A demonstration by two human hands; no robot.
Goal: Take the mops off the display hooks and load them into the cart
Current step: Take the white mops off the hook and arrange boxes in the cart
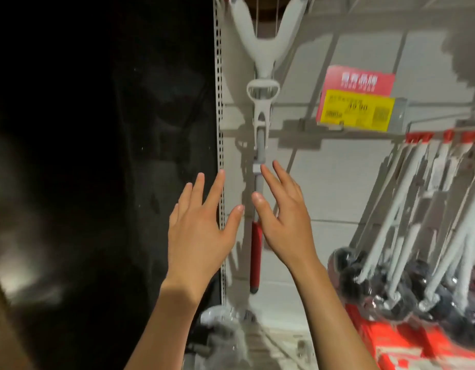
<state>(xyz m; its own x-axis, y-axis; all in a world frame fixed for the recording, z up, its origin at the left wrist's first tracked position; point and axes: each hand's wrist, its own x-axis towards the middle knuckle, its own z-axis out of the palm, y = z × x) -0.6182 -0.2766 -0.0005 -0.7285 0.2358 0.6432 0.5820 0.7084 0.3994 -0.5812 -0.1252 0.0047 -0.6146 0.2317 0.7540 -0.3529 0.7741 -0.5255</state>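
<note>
White shelving backed the mop (258, 188), hanging untaken between the left hand (201, 231) and right hand (281, 220), both spread and holding nothing; no cart showed, so loading remained.

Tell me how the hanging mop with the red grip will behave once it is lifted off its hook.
The mop looks like a thin, rigid pole, so it probably stays stiff rather than bending. Its bulky white forked part sits at the top, so it may feel top-heavy and swing. The red grip looks smooth, perhaps slippery. Both the left hand and right hand are open beside it.
</note>
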